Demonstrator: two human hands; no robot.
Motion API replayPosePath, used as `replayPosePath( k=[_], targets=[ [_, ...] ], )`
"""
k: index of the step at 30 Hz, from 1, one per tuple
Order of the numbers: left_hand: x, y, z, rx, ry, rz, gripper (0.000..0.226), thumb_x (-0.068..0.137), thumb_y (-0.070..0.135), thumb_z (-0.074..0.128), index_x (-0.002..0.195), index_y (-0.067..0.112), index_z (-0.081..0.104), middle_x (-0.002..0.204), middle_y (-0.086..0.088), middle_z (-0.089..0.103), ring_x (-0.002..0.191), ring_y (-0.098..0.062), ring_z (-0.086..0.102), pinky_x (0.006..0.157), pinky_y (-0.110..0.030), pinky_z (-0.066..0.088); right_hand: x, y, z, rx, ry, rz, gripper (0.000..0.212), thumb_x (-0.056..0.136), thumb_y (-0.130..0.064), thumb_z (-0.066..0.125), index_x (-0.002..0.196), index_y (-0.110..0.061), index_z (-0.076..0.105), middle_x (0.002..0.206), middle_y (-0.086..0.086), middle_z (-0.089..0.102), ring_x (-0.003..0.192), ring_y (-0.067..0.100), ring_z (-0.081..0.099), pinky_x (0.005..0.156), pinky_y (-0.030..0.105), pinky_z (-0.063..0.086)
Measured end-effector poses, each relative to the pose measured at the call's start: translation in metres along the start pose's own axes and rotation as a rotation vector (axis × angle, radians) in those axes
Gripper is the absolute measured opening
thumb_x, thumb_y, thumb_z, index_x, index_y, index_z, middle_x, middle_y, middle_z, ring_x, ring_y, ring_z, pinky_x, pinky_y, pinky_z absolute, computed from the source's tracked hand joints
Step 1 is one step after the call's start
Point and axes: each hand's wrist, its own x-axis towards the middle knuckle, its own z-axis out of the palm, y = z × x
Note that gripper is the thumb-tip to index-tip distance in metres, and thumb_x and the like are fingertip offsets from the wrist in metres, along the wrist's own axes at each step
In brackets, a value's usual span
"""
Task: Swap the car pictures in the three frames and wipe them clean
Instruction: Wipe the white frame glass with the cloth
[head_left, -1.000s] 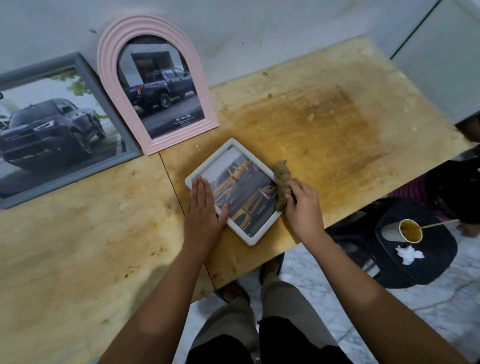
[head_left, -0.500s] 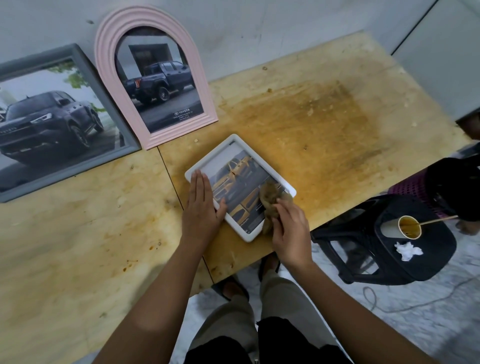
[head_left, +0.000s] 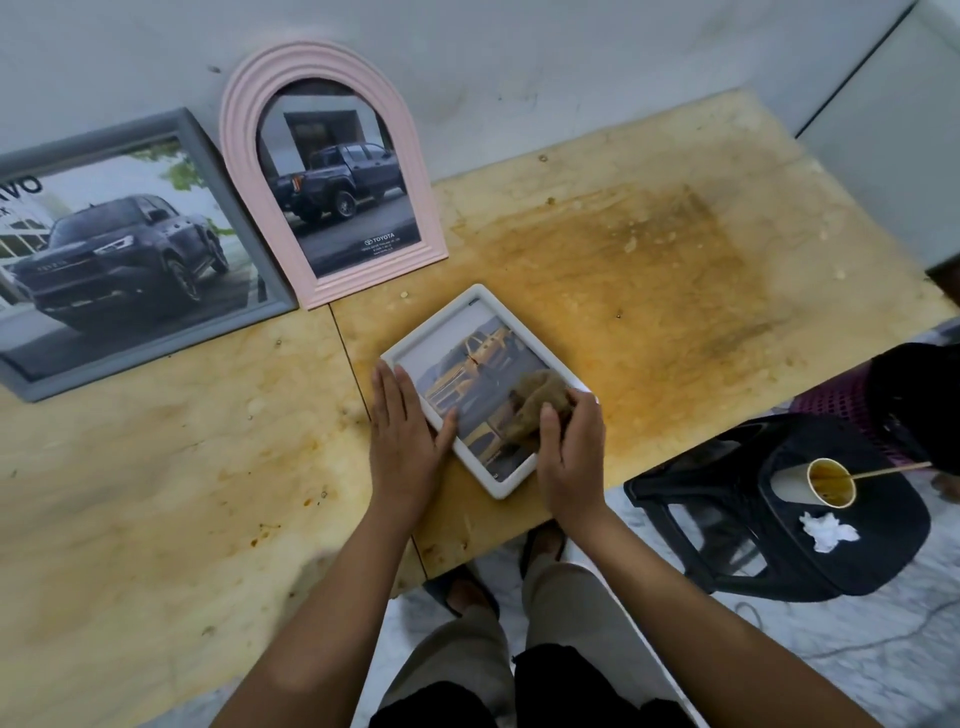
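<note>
A small white frame (head_left: 521, 483) with a picture of yellow cars lies flat near the front edge of the wooden table (head_left: 649, 270). My left hand (head_left: 402, 441) rests flat on its left side, fingers straight, thumb on the glass. My right hand (head_left: 569, 447) grips a brown cloth (head_left: 535, 402) pressed on the picture's right part. A pink arched frame (head_left: 332, 283) with a dark pickup picture leans on the wall. Beside it on the left leans a grey rectangular frame (head_left: 150, 345) with a dark car picture.
A black plastic stool (head_left: 769, 561) stands right of my legs, carrying a paper cup (head_left: 826, 486) with a stick and a crumpled white tissue (head_left: 828, 530). The tabletop is stained brown on its right half. A dark object (head_left: 914, 395) sits at the right edge.
My right hand has carried the cloth from the frame's right edge onto the glass and across the picture. The left hand has stayed pressed on the frame.
</note>
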Motion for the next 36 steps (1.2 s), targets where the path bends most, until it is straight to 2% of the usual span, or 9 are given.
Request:
replayPosePath(
  k=[3,6,10,13,18,23,25,30,36],
  targets=[
    [-0.002,0.002,0.003,-0.014,0.023,-0.031,0.085,0.089,0.063,0.018,0.149,0.007,-0.004,0.158,-0.009,-0.009,0.144,-0.017,-0.013,0.119,-0.033,0.000,0.014,0.002,0.004,-0.123,-0.018,-0.097,0.034,0.095,-0.029,0.037,0.114,-0.002,0.048,0.103,0.004,0.047,0.094,0.019,0.046,0.080,0.041,0.046],
    [-0.003,0.003,0.005,-0.038,0.041,-0.050,0.081,0.091,0.059,0.018,0.149,0.006,-0.002,0.158,-0.010,-0.007,0.145,-0.018,-0.009,0.119,-0.033,0.003,0.010,0.013,0.020,-0.426,-0.245,-0.181,0.050,0.095,-0.032,0.032,0.131,0.000,0.045,0.131,0.021,0.048,0.123,0.035,0.045,0.097,0.047,0.045],
    [-0.002,0.004,0.007,-0.029,0.056,-0.044,0.077,0.093,0.053,0.020,0.149,0.004,-0.001,0.157,-0.011,-0.006,0.146,-0.018,-0.006,0.119,-0.033,0.002,0.015,0.014,0.039,-0.525,-0.458,-0.117,0.074,0.090,-0.055,0.016,0.148,-0.010,0.022,0.156,0.014,0.015,0.146,0.027,0.006,0.117,0.039,0.012],
    [-0.003,0.004,0.005,-0.019,0.067,-0.029,0.074,0.095,0.050,0.019,0.148,0.003,-0.002,0.156,-0.010,-0.007,0.145,-0.017,-0.006,0.119,-0.030,-0.003,0.026,0.006,0.044,-0.496,-0.479,-0.058,0.082,0.084,-0.064,0.010,0.148,-0.014,0.022,0.159,0.008,0.006,0.146,0.020,-0.004,0.115,0.031,-0.003],
    [-0.002,0.007,0.004,-0.016,0.083,-0.031,0.071,0.095,0.045,0.019,0.148,0.001,0.002,0.157,-0.012,-0.003,0.145,-0.017,-0.004,0.118,-0.027,-0.005,0.047,0.002,0.055,-0.458,-0.462,-0.098,0.056,0.096,-0.045,0.038,0.138,-0.009,0.037,0.158,0.010,0.012,0.147,0.020,0.001,0.116,0.031,-0.004],
    [-0.003,0.007,0.004,-0.029,0.075,-0.040,0.069,0.095,0.044,0.017,0.148,0.004,-0.002,0.157,-0.010,-0.007,0.145,-0.016,-0.006,0.118,-0.028,-0.004,0.064,0.002,0.066,-0.554,-0.540,-0.199,0.069,0.090,-0.044,0.026,0.150,-0.014,0.011,0.159,0.007,0.004,0.147,0.017,-0.002,0.116,0.030,-0.008],
    [-0.003,0.007,0.004,-0.029,0.077,-0.044,0.068,0.095,0.043,0.016,0.147,0.005,-0.004,0.156,-0.008,-0.009,0.145,-0.015,-0.008,0.118,-0.028,-0.004,0.068,0.002,0.069,-0.594,-0.585,-0.240,0.068,0.089,-0.042,0.026,0.151,-0.017,0.010,0.159,0.006,0.003,0.146,0.018,-0.004,0.115,0.030,-0.011],
    [-0.002,0.007,0.006,-0.023,0.086,-0.053,0.068,0.095,0.042,0.018,0.148,0.004,-0.003,0.157,-0.010,-0.008,0.145,-0.015,-0.009,0.118,-0.028,-0.003,0.080,0.002,0.071,-0.575,-0.677,-0.352,0.073,0.082,-0.048,0.015,0.149,-0.020,0.019,0.159,0.004,0.009,0.146,0.020,0.001,0.115,0.032,-0.009],
    [-0.002,0.006,0.008,-0.017,0.092,-0.059,0.068,0.095,0.042,0.018,0.148,0.003,0.001,0.157,-0.012,-0.002,0.146,-0.017,-0.003,0.118,-0.031,0.002,0.082,0.008,0.069,-0.526,-0.823,-0.524,0.068,0.084,-0.047,0.023,0.147,-0.021,0.027,0.158,0.002,0.013,0.146,0.015,0.002,0.118,0.038,-0.001]
  ],
)
